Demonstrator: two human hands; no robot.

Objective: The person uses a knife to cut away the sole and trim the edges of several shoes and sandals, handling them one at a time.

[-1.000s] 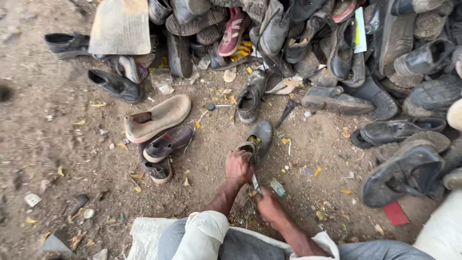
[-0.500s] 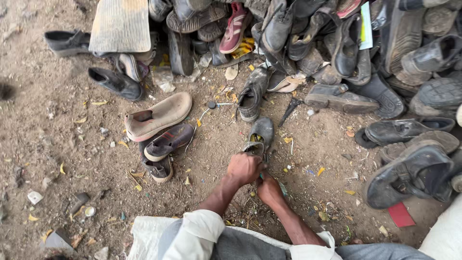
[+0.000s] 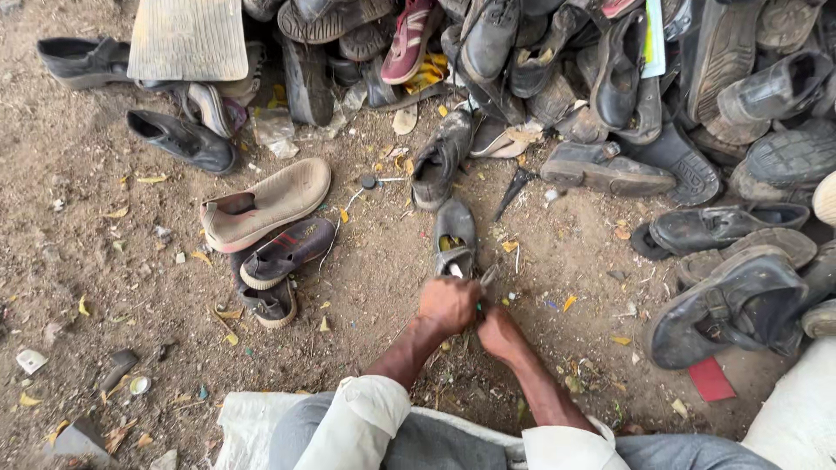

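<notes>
- Hands meet low in the view: the left hand (image 3: 448,305) is curled into a fist at the heel of a small dark shoe (image 3: 455,237), gripping it.
- At its 3 o'clock the right hand (image 3: 499,333) is closed around something too small to tell.
- That shoe lies on the dirt ground (image 3: 87,252), toe toward 12 o'clock.
- A tan slip-on (image 3: 266,204) lies at 10 o'clock, a shoe heap (image 3: 627,78) from 12 to 3.

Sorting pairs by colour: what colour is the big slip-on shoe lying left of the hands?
Tan, or beige, slip-on shoe; head view.
</notes>
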